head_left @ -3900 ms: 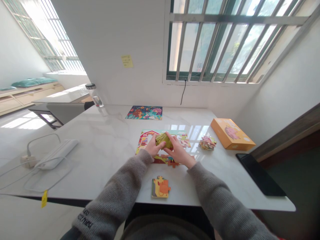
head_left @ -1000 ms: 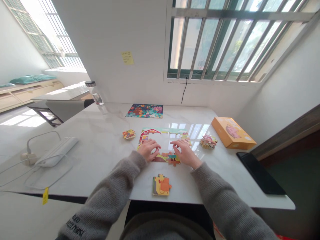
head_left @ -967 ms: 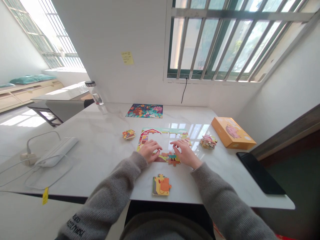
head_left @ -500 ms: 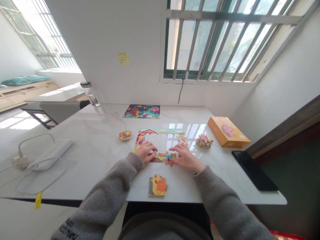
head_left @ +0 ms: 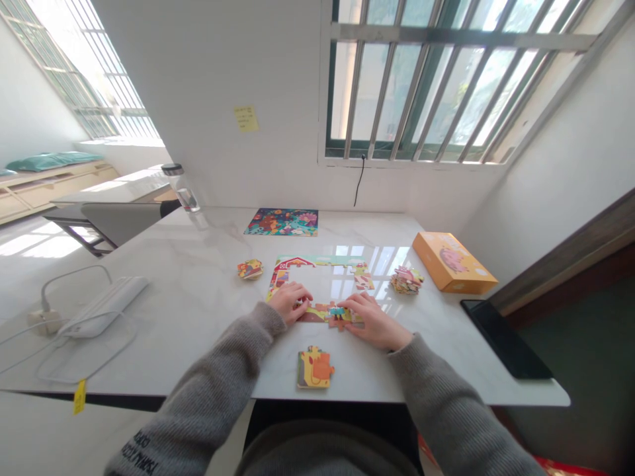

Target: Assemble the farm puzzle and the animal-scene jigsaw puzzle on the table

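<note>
A partly assembled jigsaw puzzle (head_left: 292, 262) lies on the white table, its border of farm pictures framing a bare middle. My left hand (head_left: 290, 302) rests on its lower left part, fingers loosely curved and thumb apart, with nothing visible in them. At the lower right edge, my right hand (head_left: 372, 320) has finger and thumb around a puzzle piece (head_left: 338, 324) with a blue patch, which sits slightly below the border line. Nearer my body lies a small stack of yellow and orange puzzle pieces (head_left: 314, 369). My right palm hides the lower right corner.
Piles of pieces lie left (head_left: 249, 269) and right (head_left: 407, 280) of the puzzle. Behind it is a dark colourful picture sheet (head_left: 282, 222). An orange box (head_left: 452, 262) and a black tablet-like slab (head_left: 503, 338) stand right; a white power strip (head_left: 105, 307) with cables lies left, a bottle (head_left: 182, 188) behind.
My right hand has shifted slightly right and down, showing more of the puzzle's right border and the piece by its fingers. My left hand stays almost still.
</note>
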`<state>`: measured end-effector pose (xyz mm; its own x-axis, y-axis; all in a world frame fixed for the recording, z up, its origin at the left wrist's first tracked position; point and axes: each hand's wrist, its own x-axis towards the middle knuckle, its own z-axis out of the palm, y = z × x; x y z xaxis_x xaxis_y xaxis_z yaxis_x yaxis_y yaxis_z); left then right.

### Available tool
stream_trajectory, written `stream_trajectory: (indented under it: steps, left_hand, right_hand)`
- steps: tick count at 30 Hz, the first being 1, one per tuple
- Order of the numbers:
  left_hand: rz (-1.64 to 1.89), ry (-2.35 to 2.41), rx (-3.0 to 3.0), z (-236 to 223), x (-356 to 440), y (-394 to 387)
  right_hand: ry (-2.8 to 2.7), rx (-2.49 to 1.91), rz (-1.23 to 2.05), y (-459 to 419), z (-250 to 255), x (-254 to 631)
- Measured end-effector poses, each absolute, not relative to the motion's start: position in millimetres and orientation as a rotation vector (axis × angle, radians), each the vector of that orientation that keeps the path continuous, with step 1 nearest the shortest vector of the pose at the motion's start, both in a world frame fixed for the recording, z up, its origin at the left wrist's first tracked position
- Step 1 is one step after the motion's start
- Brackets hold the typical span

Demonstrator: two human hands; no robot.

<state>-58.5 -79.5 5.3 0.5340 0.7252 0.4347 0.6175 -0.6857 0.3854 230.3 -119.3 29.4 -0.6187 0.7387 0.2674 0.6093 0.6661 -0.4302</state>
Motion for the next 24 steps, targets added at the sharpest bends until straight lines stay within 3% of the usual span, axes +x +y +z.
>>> stream_trajectory:
  steps: [9, 19, 24]
  left_hand:
    - [0.861, 1.126, 2.605, 2.7, -57.9, -79.5]
    - [1.053, 1.230, 2.584, 8.8, -84.8, -65.0]
    - [1.141, 1.404, 2.453, 19.8, -116.4, -58.6]
  right_hand:
    - [-2.494, -0.974, 0.111, -130.0, 29.5, 214.8]
    - [-2.290, -0.933, 0.255, -115.3, 25.2, 220.6]
    - [-2.312, -0.913, 0.166, -98.6, 23.3, 221.1]
